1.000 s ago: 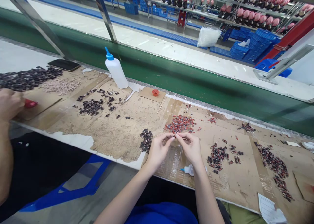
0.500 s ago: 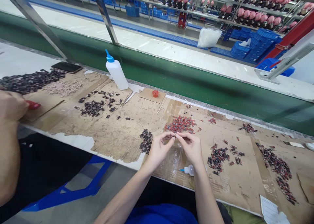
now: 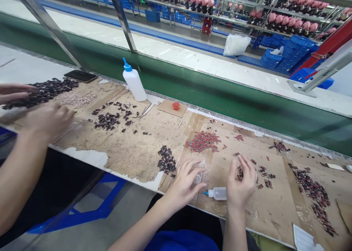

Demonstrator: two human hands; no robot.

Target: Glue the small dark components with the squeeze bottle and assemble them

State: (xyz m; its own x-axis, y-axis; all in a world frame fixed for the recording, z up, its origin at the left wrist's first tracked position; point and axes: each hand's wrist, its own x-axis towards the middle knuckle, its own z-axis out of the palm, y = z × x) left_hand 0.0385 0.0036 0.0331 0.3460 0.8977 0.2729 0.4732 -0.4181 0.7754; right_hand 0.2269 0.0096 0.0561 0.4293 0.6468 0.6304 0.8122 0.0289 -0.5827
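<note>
My left hand [image 3: 188, 179] is over the cardboard with its fingers spread and nothing between them, just right of a pile of small black parts [image 3: 166, 161]. To the right, my right hand [image 3: 242, 177] hovers at a pile of black-and-red parts [image 3: 239, 174], fingers curved and thumb apart; part of that pile is hidden behind it. Between my hands lies a small clear bottle [image 3: 219, 194] with a blue tip. Beyond them is a heap of small red parts [image 3: 202, 141].
A co-worker's hands [image 3: 46, 121] work at the left by a black heap [image 3: 49, 91]. A white bottle [image 3: 134, 84] with a blue nozzle stands near the back edge, left of a red cap [image 3: 176, 106]. More black-and-red parts [image 3: 312, 187] lie far right.
My hands were together, pinching something small; they have come apart. My right hand has moved right to the black-and-red pile, and my left hand has opened and dropped slightly lower.
</note>
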